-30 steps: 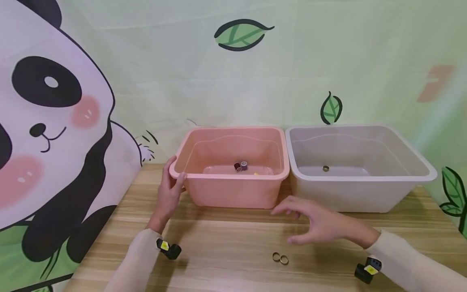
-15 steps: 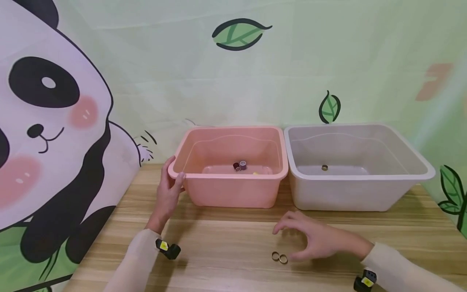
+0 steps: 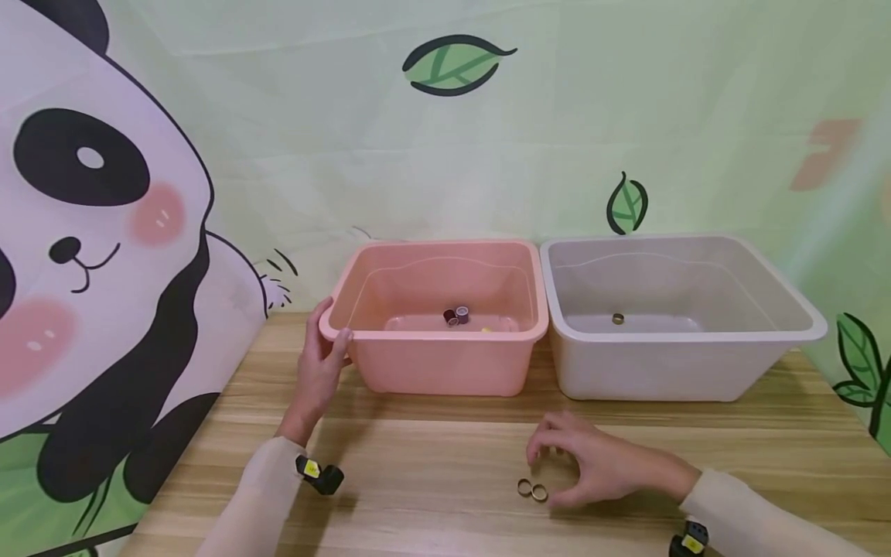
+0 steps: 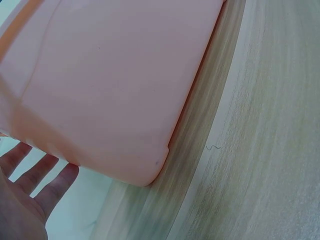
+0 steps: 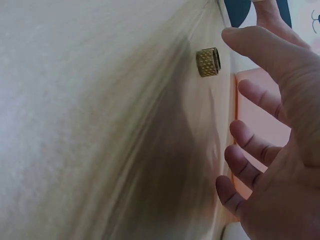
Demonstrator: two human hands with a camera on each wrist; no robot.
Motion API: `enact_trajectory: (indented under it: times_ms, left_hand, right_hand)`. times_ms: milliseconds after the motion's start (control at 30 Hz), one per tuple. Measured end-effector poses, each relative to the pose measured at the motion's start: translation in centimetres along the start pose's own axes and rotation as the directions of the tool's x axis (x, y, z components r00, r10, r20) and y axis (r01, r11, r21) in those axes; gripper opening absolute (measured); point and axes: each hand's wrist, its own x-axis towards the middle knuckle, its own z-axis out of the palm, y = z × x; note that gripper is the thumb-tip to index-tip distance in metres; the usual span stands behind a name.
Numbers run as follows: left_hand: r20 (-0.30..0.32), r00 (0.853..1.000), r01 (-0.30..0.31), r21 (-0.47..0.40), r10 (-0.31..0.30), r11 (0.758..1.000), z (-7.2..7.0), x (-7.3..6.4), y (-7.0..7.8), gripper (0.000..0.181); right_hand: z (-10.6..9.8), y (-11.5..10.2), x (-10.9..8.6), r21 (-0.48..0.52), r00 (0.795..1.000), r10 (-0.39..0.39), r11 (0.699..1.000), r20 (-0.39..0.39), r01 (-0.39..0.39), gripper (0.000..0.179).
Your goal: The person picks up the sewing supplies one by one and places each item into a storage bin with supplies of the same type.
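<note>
lowered from beside the pink tub (image 3: 431,340), the right hand (image 3: 599,468) now hovers, fingers spread, just beside two brass rings (image 3: 532,489) on the table (image 3: 418,464), seemingly poised to pinch one.

wood table (image 3: 431,456) w/ 2 tubs (image 3: 435,363), brass rings (image 3: 532,490)

A pink tub (image 3: 431,363) and a pale grey tub (image 3: 685,371) stand on a light wood-grain worktop (image 3: 418,464). Two brass-gold rings (image 3: 532,490) have a knurled, cross-hatched surface. The backdrop (image 3: 313,155) is pale green with a black-and-white panda and dark-outlined green leaves.
</note>
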Motion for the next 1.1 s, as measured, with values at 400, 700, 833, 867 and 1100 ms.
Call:
enact_trajectory:
  times_ms: [400,700,833,867,1100]
  left_hand:
    - [0.007,1.000,0.001,-0.003,-0.001,1.000,0.0,0.0,0.0,0.064]
    - [0.007,1.000,0.004,-0.001,-0.004,1.000,0.0,0.0,0.1,0.065]
    - [0.007,1.000,0.009,0.000,-0.009,1.000,0.0,0.0,0.1,0.065]
    - [0.007,1.000,0.009,0.001,-0.009,1.000,0.0,0.1,0.1,0.065]
    - [0.002,1.000,0.014,0.002,-0.014,1.000,0.0,0.1,0.0,0.065]
  right_hand:
    - [1.1,0.3,0.6,-0.116,0.999,0.003,0.993,-0.042,-0.007,0.036]
    - [1.2,0.1,0.8,-0.106,0.998,-0.012,0.994,-0.065,0.005,0.027]
    - [1.2,0.2,0.8,-0.103,0.997,-0.014,0.995,-0.072,0.007,0.026]
    - [1.2,0.3,0.8,-0.103,0.997,-0.015,0.995,-0.074,0.007,0.026]
    - [1.4,0.6,0.8,-0.093,0.997,-0.016,0.996,-0.080,0.009,0.025]
